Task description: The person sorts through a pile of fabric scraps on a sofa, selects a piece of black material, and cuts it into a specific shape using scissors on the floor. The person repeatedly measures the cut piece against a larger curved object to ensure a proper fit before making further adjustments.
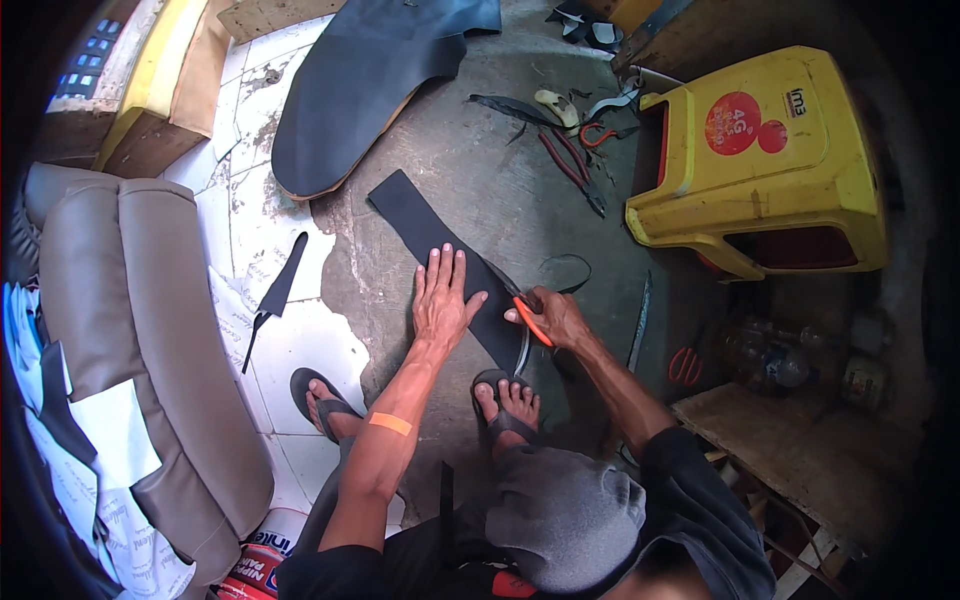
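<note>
A long black strip (402, 210) of leather-like sheet lies slantwise on the floor, its near end beside my right foot. My left hand (440, 300) rests flat on its middle, fingers stretched out and pressing down. At the strip's right edge, my right hand (558, 318) is closed round the orange handles of scissors (534, 322). Their dark blades point away from me along that edge, and I cannot tell whether they are parted. A thin curled black offcut (572, 270) lies just beyond my right hand.
A large black padded piece (370, 90) lies at the far left. Red-handled pliers (568, 165) and scraps lie beyond my right hand, near a yellow plastic stool (790, 150). A brown upholstered cushion (190, 330) stands left, a tapered black scrap (283, 278) beside it; a wooden board (770, 440) is at right.
</note>
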`<act>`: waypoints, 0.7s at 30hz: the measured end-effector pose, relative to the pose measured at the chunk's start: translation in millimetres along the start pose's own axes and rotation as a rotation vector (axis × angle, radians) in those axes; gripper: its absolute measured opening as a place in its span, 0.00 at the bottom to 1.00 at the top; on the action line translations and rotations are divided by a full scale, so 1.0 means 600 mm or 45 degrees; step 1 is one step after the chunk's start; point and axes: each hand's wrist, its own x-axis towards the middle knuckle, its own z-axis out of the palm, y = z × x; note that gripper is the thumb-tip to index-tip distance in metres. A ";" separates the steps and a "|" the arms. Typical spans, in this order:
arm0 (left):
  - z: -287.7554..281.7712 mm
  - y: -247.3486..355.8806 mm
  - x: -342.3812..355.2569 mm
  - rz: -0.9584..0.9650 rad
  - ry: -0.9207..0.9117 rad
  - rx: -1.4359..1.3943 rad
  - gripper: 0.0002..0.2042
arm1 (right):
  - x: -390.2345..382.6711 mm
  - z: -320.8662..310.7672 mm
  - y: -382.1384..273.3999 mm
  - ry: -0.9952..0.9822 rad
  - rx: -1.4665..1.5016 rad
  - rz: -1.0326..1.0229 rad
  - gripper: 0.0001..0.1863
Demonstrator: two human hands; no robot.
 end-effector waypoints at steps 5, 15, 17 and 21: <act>0.000 -0.003 0.003 0.007 0.025 -0.011 0.40 | 0.009 0.002 -0.007 0.070 -0.091 -0.064 0.40; -0.002 0.001 0.003 0.014 0.008 -0.006 0.40 | 0.011 -0.014 0.014 0.058 -0.119 0.013 0.37; -0.001 0.004 0.010 0.025 -0.008 -0.009 0.39 | -0.006 -0.035 0.043 0.210 -0.045 0.011 0.36; -0.005 -0.004 0.000 -0.028 -0.016 0.006 0.39 | -0.068 -0.109 0.086 0.561 -0.248 0.230 0.35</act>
